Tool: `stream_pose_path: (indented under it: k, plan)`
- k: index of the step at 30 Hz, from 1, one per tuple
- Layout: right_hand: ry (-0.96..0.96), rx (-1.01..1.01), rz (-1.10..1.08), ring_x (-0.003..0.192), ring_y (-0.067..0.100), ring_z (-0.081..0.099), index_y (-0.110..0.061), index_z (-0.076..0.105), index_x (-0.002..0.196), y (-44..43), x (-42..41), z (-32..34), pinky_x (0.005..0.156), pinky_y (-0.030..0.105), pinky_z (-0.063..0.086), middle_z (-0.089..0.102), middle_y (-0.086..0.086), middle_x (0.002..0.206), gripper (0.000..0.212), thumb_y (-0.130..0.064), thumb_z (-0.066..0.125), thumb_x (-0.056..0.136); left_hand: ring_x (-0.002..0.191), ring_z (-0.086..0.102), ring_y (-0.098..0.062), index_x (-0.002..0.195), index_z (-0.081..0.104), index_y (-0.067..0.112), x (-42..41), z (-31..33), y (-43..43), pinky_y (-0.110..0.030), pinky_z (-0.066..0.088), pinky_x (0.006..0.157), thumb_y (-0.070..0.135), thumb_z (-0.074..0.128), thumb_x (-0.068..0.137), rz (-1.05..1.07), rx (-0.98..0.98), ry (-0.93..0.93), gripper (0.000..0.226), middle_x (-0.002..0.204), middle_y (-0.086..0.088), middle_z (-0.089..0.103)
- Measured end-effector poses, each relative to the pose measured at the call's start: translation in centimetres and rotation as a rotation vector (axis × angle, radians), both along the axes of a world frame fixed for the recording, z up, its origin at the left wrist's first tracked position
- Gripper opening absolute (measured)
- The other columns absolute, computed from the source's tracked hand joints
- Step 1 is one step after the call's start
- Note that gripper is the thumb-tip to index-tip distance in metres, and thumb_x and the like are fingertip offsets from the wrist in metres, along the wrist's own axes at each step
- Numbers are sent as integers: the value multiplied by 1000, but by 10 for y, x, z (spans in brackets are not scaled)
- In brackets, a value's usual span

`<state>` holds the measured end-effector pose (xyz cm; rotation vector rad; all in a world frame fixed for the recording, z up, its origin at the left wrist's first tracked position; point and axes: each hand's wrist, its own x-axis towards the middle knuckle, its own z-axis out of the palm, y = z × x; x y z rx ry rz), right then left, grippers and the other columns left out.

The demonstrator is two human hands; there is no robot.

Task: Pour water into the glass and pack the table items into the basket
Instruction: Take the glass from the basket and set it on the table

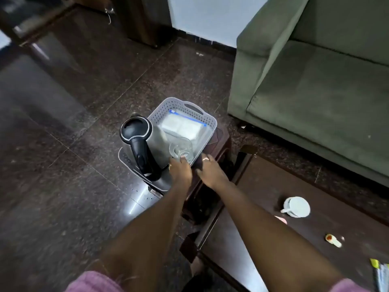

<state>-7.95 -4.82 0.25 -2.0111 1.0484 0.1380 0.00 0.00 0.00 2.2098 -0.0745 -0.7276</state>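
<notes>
We're in the packing step, as we read it. Our left hand (181, 168) has the clear glass (181, 151) at its base, fingertips pinching the bottom edge; the glass sits tilted in the near corner of the grey basket (205, 120), just beside the kettle (143, 142). We can't tell if the glass holds water: it's transparent and blurred. So we can't confirm the pour either.

Our right hand (210, 172) rests on the basket's near rim and the edge of the small dark stool (222, 135) under it, fingers loosely curled. Whether it actually clamps the rim or only steadies it, we can't tell.

Already in the basket: a clear zip bag (185, 125) with a blue seal strip, lying flat with something pale inside. The kettle stands upright in the basket's left half, black lid and handle toward us.

Still out on the low table (273, 186) to our right: a white cup (296, 207) lying on its side, a small spoon (333, 240) with something brown in it, and some packets (381, 275) cut off at the frame's edge. A pink scrap near the cup is too small to identify.

Next move, our call: settle the glass upright so it doesn't tip against the kettle, let go, then reach right for the cup.

Hidden: the basket floor under the kettle, the stool's legs, most of the packets. The sofa (315, 91) stands well apart.
</notes>
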Motion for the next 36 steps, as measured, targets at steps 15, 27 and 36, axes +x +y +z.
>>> stream_pose_path:
  k: [15,27,36]
  plan:
    - [-75,-128,-137,118,36,44,-9,26,141,-19,97,-53,99,41,42,38,12,136,89,-41,74,73,120,53,-29,130,51,12,31,-60,-2,-28,39,101,32,34,100,320,-321,166,41,134,-15,55]
    - [-461,-228,-346,119,28,42,-9,37,132,-6,0,4,97,15,24,44,10,130,98,-25,83,46,125,48,-32,118,53,42,-38,-57,20,-57,36,106,24,40,87,45,-591,-111,38,132,-8,53]
    - [-239,-175,-519,117,26,44,-8,41,129,9,-143,-37,101,32,37,49,8,125,91,-23,82,49,129,41,-22,130,51,11,-157,-80,42,-29,30,108,12,39,85,-407,-310,-36,46,138,-8,47]
